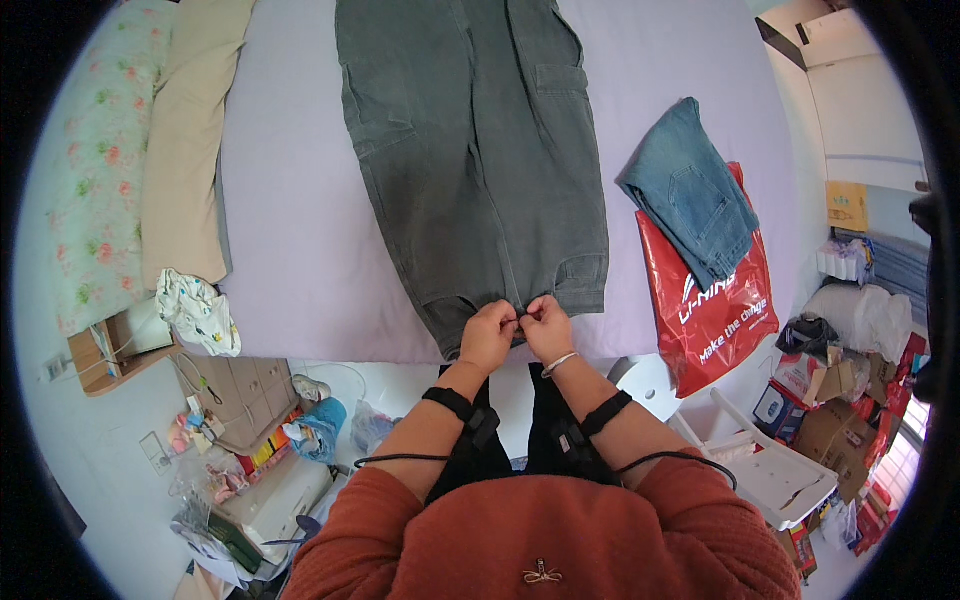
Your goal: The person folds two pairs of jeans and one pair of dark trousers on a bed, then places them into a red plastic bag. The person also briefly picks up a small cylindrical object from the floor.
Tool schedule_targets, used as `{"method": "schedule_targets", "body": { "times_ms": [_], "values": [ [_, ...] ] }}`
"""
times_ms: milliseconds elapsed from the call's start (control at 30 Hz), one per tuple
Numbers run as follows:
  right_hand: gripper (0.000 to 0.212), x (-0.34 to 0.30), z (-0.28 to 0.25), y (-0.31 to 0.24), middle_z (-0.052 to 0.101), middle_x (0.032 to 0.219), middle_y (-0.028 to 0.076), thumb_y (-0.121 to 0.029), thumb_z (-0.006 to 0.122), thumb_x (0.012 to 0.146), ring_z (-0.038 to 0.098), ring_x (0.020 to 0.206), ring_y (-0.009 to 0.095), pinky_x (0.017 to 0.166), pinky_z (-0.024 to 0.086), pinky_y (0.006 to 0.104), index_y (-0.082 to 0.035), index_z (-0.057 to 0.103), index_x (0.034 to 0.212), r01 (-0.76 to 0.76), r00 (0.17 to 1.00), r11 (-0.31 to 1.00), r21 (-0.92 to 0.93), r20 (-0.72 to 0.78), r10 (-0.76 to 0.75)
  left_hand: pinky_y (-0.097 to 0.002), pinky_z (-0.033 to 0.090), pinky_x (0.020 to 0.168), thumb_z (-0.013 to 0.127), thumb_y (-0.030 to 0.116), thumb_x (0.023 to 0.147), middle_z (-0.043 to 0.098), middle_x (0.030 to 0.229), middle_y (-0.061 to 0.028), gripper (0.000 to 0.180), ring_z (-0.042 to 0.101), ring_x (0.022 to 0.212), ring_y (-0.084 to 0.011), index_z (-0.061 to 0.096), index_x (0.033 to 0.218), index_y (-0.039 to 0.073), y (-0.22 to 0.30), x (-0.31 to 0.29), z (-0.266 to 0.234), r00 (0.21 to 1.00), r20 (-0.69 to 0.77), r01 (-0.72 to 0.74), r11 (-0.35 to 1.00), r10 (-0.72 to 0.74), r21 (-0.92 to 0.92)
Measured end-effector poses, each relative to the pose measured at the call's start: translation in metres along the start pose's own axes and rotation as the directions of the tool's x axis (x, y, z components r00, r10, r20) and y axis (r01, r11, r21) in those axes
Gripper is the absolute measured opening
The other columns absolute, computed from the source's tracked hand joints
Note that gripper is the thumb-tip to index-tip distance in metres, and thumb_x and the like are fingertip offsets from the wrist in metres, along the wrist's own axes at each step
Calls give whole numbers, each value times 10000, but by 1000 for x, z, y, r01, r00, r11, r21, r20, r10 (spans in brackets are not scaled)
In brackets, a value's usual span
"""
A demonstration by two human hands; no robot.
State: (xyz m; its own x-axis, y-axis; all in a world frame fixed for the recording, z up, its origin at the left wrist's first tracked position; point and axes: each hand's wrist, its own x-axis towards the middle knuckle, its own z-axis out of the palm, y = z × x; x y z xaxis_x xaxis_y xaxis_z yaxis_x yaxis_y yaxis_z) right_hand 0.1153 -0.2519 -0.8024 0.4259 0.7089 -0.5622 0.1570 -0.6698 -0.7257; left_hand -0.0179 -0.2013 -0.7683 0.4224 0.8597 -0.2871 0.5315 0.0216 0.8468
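Observation:
A pair of dark grey-green cargo pants [470, 190] lies spread on the bed, its waist at the near edge and its legs running away from me. My left hand [487, 336] and my right hand [547, 328] meet at the middle of the waistband. Both pinch the fabric around the front closure, fingers bent and nearly touching. What exactly lies between the fingertips is hidden. To the right, folded blue jeans [690, 190] rest partly on a red plastic bag [665, 300].
The bed has a lilac sheet [290, 200]. Along its left side are a beige pillow [190, 170], a floral pillow [100, 200] and a crumpled white printed cloth [197, 312]. A white chair [770, 480] and cardboard boxes [835, 440] stand at the lower right.

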Motion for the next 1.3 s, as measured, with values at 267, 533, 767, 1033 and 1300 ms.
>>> {"method": "schedule_targets", "body": {
  "times_ms": [267,533,767,1033,1300],
  "values": [
    [229,-2,10,18,622,740,50,-76,725,734,598,669,164,634,492,325,-57,543,872,-51,999,962,270,33,43,-306,476,507,644,152,937,610,683,-50,129,573,583,-138,624,863,48,-5,4,4,787,262,615,741,-558,-269],
    [198,-10,-22,15,651,783,119,-46,685,796,663,732,288,668,525,396,-59,559,948,126,992,971,-205,12,-126,-286,478,597,626,195,957,618,754,-32,128,554,624,-135,655,1022,88,-17,-14,1,703,394,686,417,-592,-597],
    [286,19,-95,37,687,898,141,-152,747,792,679,807,286,727,528,398,-27,591,995,-6,913,973,-229,-398,-88,-355,509,755,790,251,810,657,960,-100,464,627,858,-244,597,1156,8,-84,-38,-38,722,-421,574,815,-549,-77],
    [532,78,-121,61,683,937,111,-356,740,866,642,787,193,708,518,300,76,608,1146,-261,964,965,6,-60,261,-376,488,809,762,295,859,647,1119,-88,501,609,986,-219,550,1234,38,-64,-40,-57,516,194,694,275,-834,-665],
    [318,49,-142,14,628,747,39,-324,625,953,571,623,138,560,468,287,-12,671,920,-249,968,936,250,23,252,-333,500,591,613,327,975,681,1013,-41,286,638,797,-175,590,1145,98,-30,-49,-86,627,124,644,422,-769,-638]
  ]
}}
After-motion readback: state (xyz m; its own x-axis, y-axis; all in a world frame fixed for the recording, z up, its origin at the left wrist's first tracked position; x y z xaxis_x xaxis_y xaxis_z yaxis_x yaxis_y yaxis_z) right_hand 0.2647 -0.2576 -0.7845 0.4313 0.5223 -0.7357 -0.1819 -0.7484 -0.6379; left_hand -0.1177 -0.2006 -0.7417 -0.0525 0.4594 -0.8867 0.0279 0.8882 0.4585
